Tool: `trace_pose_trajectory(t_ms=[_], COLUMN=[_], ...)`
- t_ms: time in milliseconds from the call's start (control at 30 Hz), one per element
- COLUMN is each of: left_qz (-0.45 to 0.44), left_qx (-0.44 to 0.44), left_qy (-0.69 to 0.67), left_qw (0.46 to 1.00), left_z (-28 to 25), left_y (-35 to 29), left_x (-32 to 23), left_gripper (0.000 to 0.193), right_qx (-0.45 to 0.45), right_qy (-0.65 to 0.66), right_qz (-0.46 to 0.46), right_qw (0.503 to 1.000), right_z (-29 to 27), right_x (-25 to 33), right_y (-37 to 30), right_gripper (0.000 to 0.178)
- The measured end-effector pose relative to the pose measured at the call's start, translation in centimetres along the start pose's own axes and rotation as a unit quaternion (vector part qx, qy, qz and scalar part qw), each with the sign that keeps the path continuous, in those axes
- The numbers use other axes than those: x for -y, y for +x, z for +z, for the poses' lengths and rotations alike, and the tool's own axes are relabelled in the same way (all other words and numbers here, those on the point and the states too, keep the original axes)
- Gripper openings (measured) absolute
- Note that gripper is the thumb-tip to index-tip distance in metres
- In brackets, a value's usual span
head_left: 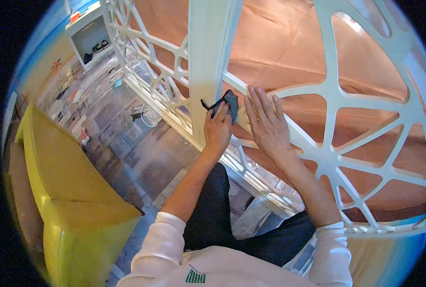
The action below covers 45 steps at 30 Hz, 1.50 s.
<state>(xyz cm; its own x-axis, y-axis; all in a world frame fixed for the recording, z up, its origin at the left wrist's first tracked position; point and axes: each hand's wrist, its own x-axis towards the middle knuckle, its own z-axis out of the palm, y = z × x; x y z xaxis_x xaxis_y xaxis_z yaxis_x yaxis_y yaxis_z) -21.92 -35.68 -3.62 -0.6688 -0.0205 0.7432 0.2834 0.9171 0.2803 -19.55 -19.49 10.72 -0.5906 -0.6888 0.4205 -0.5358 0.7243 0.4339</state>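
Note:
In front of me stands a white openwork lattice panel [328, 92] with a pale upright post [206, 52] at its left. My left hand [217, 129] presses a dark grey cloth [230, 106] against the right side of that post, its fingers bent over the fabric. A black strip of the cloth trails off to the left. Beside it, my right hand [269, 122] lies flat on a slanting bar of the panel, fingers stretched out, holding nothing. Copper-coloured sheeting [280, 43] shows behind the openings.
A yellow-green upholstered seat [74, 191] stands at the left on a patchwork wood-look floor [141, 153]. Another lattice section [160, 52] runs left of the post. A white cubby [89, 38] with dark shoes is farther back. A white cable loop [149, 116] lies on the floor.

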Motion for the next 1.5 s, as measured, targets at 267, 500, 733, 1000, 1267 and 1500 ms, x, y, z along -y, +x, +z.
trace_pose_trajectory(t_ms=[267,500,733,1000,1267,1500], left_qz=[-0.117,-0.542,-0.541,-0.390,-0.213,-0.060], left_qx=[0.068,-0.150,-0.170,-0.099,-0.279,-0.082], left_qy=[-0.018,-0.653,-0.687,-0.625,-0.273,-0.074], left_qw=[0.991,0.508,0.454,0.669,0.896,0.992], left_z=[-2.3,-2.9,-5.5,-5.4,-7.4,-3.4], left_y=[2.2,7.0,10.7,6.2,7.2,7.2], left_x=[-0.5,-0.5,-3.0,-5.7,-1.0,0.4], left_gripper=[0.007,0.011,0.016,0.017,0.012,0.017], right_qx=[-0.059,-0.089,-0.080,-0.159,-0.133,-0.167], right_qy=[0.027,0.008,0.038,0.151,0.234,0.244], right_qz=[-0.039,-0.033,-0.032,-0.017,-0.006,0.035], right_qw=[0.997,0.995,0.996,0.976,0.963,0.955], right_z=[1.3,1.5,1.2,1.3,2.5,2.5], right_x=[-0.8,-0.2,-0.1,0.7,1.2,1.8], right_y=[-1.1,-1.0,-1.1,-1.0,-4.4,-5.1], right_gripper=[0.040,0.034,0.037,0.018,0.025,0.025])
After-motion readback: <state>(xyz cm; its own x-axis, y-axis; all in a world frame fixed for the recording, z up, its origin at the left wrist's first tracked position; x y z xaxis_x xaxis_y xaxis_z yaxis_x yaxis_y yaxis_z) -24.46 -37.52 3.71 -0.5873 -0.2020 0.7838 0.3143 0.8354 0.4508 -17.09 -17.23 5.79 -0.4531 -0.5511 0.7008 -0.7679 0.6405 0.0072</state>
